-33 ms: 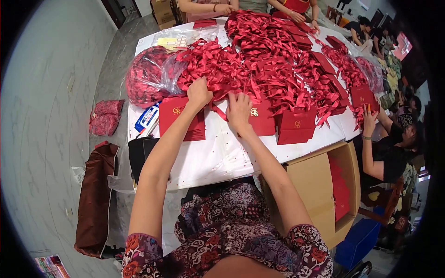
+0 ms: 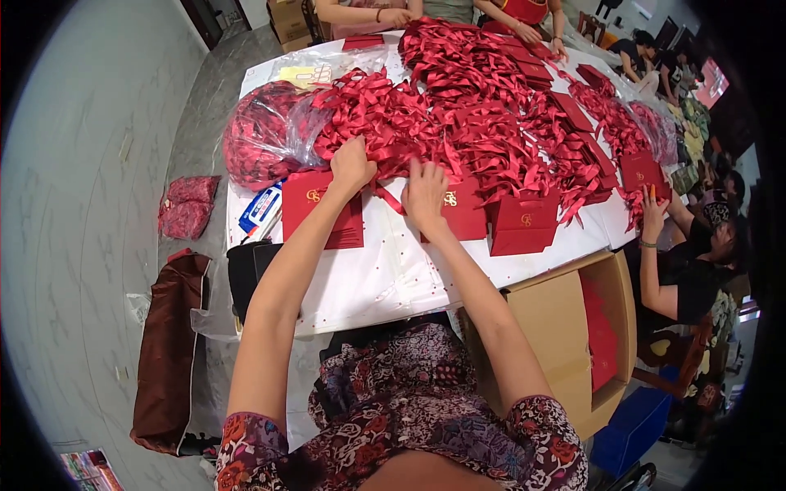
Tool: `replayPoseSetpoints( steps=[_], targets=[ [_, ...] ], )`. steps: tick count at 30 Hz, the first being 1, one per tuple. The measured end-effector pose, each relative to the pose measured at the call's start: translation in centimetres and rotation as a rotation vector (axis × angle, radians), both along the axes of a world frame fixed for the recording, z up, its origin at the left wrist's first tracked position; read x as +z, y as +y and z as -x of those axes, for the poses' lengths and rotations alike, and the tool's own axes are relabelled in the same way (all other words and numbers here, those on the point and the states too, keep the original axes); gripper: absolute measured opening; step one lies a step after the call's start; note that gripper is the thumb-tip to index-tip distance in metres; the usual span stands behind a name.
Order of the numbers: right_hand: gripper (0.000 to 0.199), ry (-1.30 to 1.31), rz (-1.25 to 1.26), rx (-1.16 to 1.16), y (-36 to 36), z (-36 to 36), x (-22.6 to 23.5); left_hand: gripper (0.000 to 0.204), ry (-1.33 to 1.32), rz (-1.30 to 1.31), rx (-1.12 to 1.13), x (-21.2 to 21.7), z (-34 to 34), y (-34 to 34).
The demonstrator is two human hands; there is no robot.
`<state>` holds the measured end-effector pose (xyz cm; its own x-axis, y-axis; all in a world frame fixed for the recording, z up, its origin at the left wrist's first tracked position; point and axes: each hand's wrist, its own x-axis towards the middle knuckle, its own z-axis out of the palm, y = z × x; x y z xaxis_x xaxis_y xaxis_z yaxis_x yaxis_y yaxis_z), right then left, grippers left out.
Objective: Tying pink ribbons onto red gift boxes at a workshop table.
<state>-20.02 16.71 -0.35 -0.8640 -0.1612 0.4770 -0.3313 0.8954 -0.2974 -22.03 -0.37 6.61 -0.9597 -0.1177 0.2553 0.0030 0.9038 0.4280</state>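
Many red ribbons (image 2: 385,102) meet my left hand (image 2: 352,168), curled, grip unclear; right hand (image 2: 425,195), fingers outstretched, perhaps steadying them beside red bag (image 2: 467,209).

A long brown object (image 2: 169,352) near the pale wall (image 2: 90,213) — cartons (image 2: 288,23) beyond, a boxy blue object (image 2: 629,427) lower right.

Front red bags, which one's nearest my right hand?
The middle bag, partly behind your right hand; the left stack is by your left hand; the right bag lies farther right.
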Motion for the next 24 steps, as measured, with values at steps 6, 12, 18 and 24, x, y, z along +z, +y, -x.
replayPoseSetpoints(
  steps=[6, 12, 18, 24],
  targets=[
    [0.076, -0.086, 0.116, -0.150, 1.4, 2.5, -0.9, 0.032, 0.053, -0.050, -0.009, 0.6, -1.4, 0.2],
    [0.048, -0.031, 0.302, -0.012, 2.8, 3.4, -1.5, 0.039, 0.187, 0.185, -0.232, -1.0, -2.2, 0.1],
    [0.027, 0.112, 0.459, 0.154, 3.2, -1.8, 2.5, 0.030, 0.056, 0.530, -0.428, -5.6, -5.2, 2.6],
    [0.022, 0.001, 0.392, 0.242, 2.4, -5.5, 1.6, 0.027, 0.065, 0.417, -0.411, -7.2, -9.1, 4.4]
  ],
)
